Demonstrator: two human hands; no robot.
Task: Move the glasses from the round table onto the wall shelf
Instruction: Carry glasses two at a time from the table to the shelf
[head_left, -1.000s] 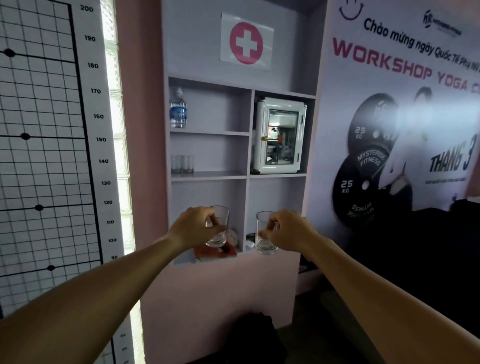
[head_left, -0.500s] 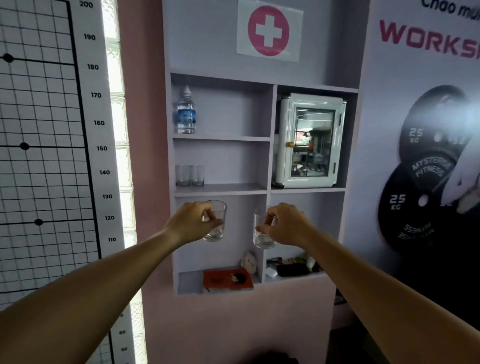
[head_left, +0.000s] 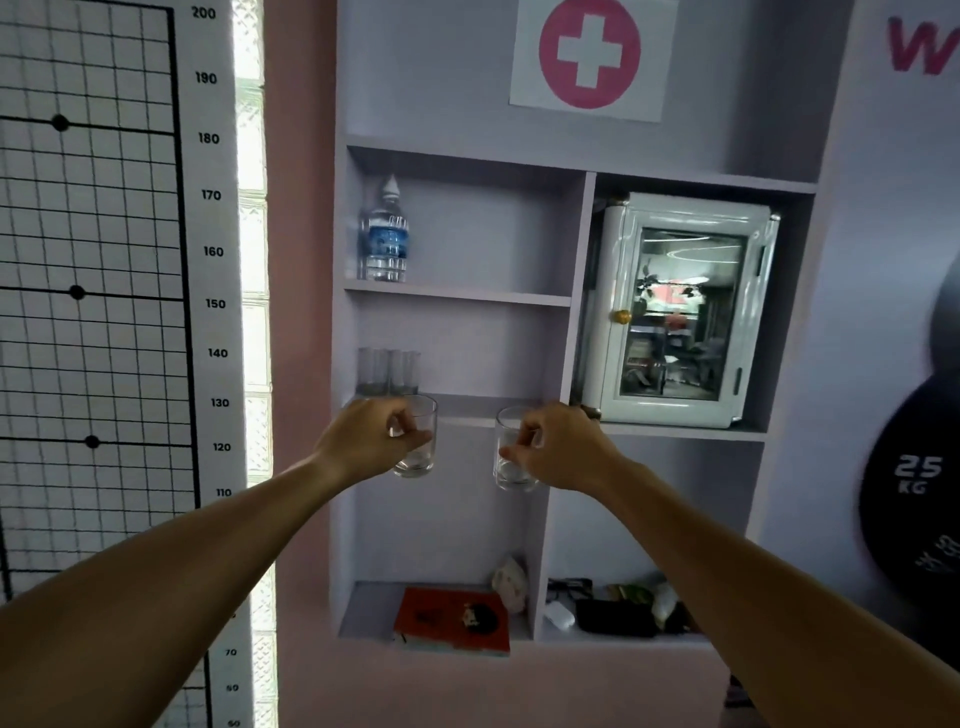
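My left hand (head_left: 371, 436) grips a clear tumbler (head_left: 418, 447) by its side, and my right hand (head_left: 558, 447) grips a second clear tumbler (head_left: 509, 467). Both glasses are upright in the air, just in front of and slightly below the front edge of the middle board of the wall shelf (head_left: 478, 408). Several more clear glasses (head_left: 388, 370) stand in a row at the left end of that board. The round table is out of view.
A water bottle (head_left: 385, 234) stands on the board above. A white glass-door cabinet (head_left: 680, 312) fills the right compartment. A red book (head_left: 453, 621) and small items lie on the bottom board. A height chart (head_left: 104, 312) hangs at left.
I have come closer to the shelf. Both hands have risen with their glasses from the level of the bottom compartment to the middle board's edge.
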